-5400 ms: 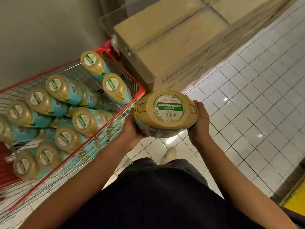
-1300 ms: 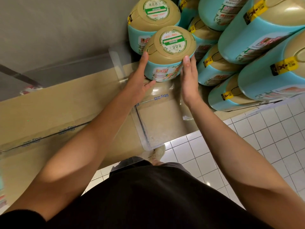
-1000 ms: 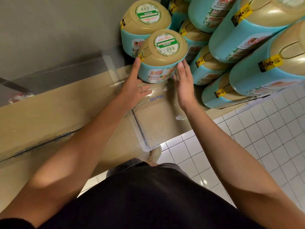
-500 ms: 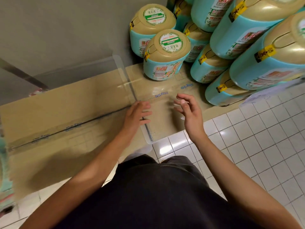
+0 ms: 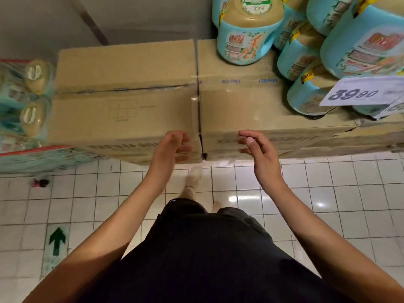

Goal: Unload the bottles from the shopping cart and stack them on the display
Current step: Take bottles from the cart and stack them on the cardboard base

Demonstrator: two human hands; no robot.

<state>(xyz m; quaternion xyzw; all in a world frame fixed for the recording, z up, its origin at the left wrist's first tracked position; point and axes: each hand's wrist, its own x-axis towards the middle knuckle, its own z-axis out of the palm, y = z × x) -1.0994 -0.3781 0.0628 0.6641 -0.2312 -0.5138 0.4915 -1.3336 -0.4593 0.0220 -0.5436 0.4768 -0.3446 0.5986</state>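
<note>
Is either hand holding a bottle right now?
No, the left hand and the right hand are both empty, fingers loosely curled, in front of the cardboard boxes, apart from the nearest bottle.

A green arrow sticker (image 5: 57, 241) lies on the tiled floor (image 5: 349, 193).

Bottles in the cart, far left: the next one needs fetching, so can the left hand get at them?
Probably yes: the left hand hangs empty, and the cart bottles lie uncovered beside the cardboard box, though likely a sideways step away.
</note>
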